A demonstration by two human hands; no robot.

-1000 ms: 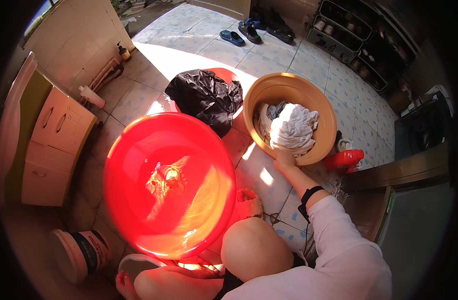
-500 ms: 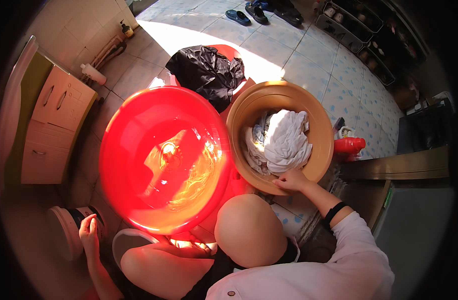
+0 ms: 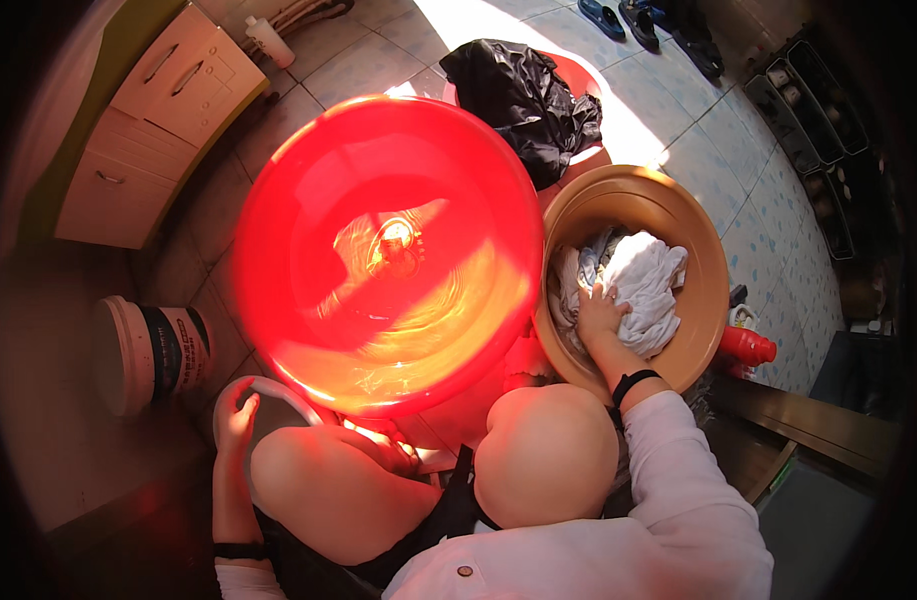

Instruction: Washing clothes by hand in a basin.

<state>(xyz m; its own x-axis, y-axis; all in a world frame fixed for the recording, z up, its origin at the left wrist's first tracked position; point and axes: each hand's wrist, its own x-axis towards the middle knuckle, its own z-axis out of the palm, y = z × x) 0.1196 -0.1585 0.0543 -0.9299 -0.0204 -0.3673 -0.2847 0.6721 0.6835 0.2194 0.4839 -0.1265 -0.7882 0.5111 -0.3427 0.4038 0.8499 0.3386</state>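
A big red basin [image 3: 388, 250] holding water fills the middle of the view, just beyond my knees. To its right stands a tan basin [image 3: 713, 290] with white laundry [image 3: 648, 280] in it. My right hand [image 3: 600, 312] presses down on the white cloth inside the tan basin, fingers spread over it. My left hand [image 3: 236, 420] rests on the rim of a small white round container [image 3: 268, 395] at the lower left, beside my left knee.
A white bucket [image 3: 143, 352] with a dark label lies at the left. A drawer cabinet [image 3: 153, 120] stands at the upper left. A black bag [image 3: 523, 95] sits on a red stool behind the basins. A red bottle [image 3: 746, 346] lies right of the tan basin.
My right hand moved from the tan basin's rim onto the white laundry. My left hand came into view and now touches the white container. The view shifted closer.
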